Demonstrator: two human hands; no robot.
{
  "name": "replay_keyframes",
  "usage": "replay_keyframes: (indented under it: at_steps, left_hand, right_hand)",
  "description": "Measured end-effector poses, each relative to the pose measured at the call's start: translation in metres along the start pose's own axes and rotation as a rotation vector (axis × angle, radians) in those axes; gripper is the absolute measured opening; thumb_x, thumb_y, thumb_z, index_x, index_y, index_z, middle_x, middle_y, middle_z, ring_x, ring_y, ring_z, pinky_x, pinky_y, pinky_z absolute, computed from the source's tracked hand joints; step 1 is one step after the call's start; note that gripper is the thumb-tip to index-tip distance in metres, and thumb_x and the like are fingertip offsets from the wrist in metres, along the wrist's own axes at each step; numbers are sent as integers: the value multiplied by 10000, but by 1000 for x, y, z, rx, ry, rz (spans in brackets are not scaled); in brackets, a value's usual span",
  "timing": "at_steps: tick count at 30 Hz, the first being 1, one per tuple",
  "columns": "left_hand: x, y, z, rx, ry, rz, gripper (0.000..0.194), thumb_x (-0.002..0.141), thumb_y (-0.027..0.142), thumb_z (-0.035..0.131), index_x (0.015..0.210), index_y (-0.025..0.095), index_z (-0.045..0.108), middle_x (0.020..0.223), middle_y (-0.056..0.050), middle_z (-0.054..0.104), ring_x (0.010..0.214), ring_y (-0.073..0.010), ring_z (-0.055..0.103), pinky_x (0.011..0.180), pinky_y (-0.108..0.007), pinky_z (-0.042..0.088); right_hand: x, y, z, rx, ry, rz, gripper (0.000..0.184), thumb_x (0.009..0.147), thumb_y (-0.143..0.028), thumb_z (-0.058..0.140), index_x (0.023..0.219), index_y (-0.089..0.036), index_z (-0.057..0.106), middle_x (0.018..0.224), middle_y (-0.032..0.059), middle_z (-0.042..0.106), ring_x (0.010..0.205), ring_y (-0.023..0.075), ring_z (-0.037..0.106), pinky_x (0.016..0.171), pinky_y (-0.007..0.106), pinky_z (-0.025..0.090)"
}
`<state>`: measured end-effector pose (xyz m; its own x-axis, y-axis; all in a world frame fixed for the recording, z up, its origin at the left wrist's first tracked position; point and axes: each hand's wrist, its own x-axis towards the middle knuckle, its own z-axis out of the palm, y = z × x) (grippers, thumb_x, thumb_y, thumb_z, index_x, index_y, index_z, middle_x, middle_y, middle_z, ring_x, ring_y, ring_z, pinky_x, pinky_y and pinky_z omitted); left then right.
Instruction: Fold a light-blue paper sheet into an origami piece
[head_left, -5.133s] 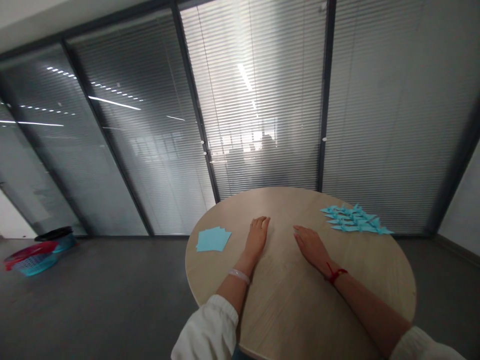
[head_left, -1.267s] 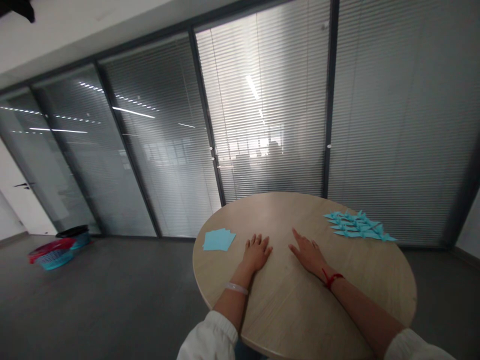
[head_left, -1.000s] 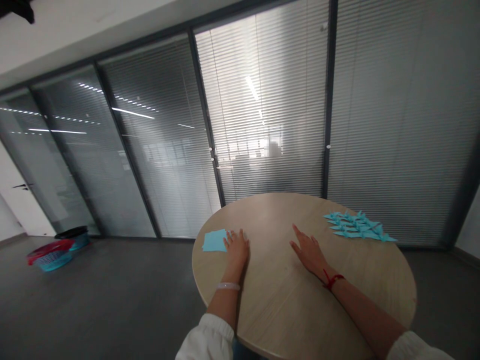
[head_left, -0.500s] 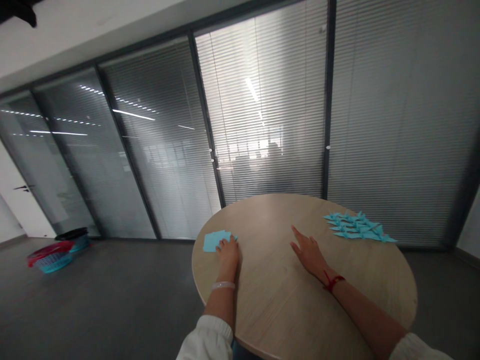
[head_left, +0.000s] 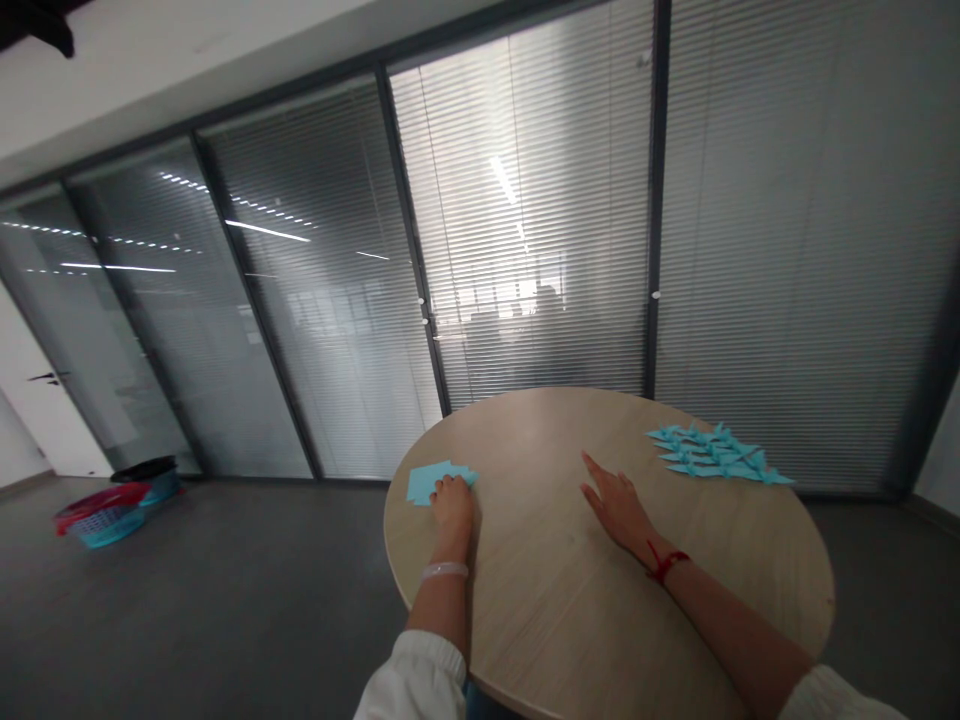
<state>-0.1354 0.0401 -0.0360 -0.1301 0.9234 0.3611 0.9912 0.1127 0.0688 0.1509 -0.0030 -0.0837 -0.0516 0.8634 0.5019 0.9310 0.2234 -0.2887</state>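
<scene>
Several light-blue paper sheets (head_left: 426, 480) lie in a loose, uneven stack at the left of the round table. My left hand (head_left: 453, 502) rests on the near right part of that stack, its fingers curled in and closed on the paper. Whether it grips one sheet or more is hidden under the fingers. Toward the middle of the tabletop, my right hand (head_left: 621, 508) is open, fingers stretched forward and apart, holding nothing. Folded blue paper cranes (head_left: 709, 452) sit grouped in rows to the right of it, a short way off.
The round wooden table (head_left: 540, 600) has its curved edge close to my left forearm. Beyond it runs a glass partition with blinds (head_left: 540, 340). On the floor at left stand a blue basket with a red liner (head_left: 105, 515) and one with a black liner (head_left: 154, 478).
My left hand's fingers have drawn in from a more spread pose, and more of the paper's right end shows. My right hand and the cranes have stayed put.
</scene>
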Motion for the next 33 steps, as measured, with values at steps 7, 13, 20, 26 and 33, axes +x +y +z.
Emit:
replay_keyframes:
  at_steps: [7, 13, 20, 26, 33]
  left_hand:
    - [6, -3, -5, -114, 68, -31, 352, 911, 144, 299, 1076, 103, 608, 1035, -180, 637, 1005, -288, 568, 803, -368, 426]
    - [20, 14, -19, -900, 62, 59, 292, 884, 261, 429, 1057, 146, 634, 1093, -124, 647, 1040, -252, 566, 851, -322, 424]
    - [11, 62, -42, -1654, -492, 144, 425, 759, 447, 632, 1067, 154, 638, 897, -61, 657, 717, -135, 584, 620, -239, 473]
    - [-7, 86, -42, -1938, -775, 176, 362, 785, 363, 648, 1035, 102, 633, 881, -89, 664, 679, -136, 588, 619, -251, 512]
    - [-14, 85, -32, -1955, -884, 80, 481, 879, 506, 450, 1063, 91, 609, 865, -122, 670, 713, -178, 629, 656, -295, 528]
  right_hand:
    - [0, -4, -3, -3, 18, 4, 541, 941, -339, 243, 1458, -197, 166, 1405, 95, 442, 1250, 230, 440, 1067, 493, 249]
    - [1, -16, -14, 46, 138, -110, 515, 929, -306, 294, 1426, -173, 264, 1413, 90, 428, 1292, 199, 383, 1098, 443, 240]
    - [-2, -40, -40, -18, 251, -418, 482, 886, -205, 417, 1365, -253, 403, 1472, 46, 337, 1371, 215, 238, 1114, 462, 220]
    - [-4, -42, -48, -11, 328, -564, 292, 915, -187, 449, 1138, -281, 612, 1357, 27, 505, 1312, 200, 348, 1098, 477, 249]
    - [-5, -43, -42, 151, 312, -603, 200, 922, -249, 484, 960, -269, 680, 973, 16, 692, 1029, 172, 555, 1026, 437, 363]
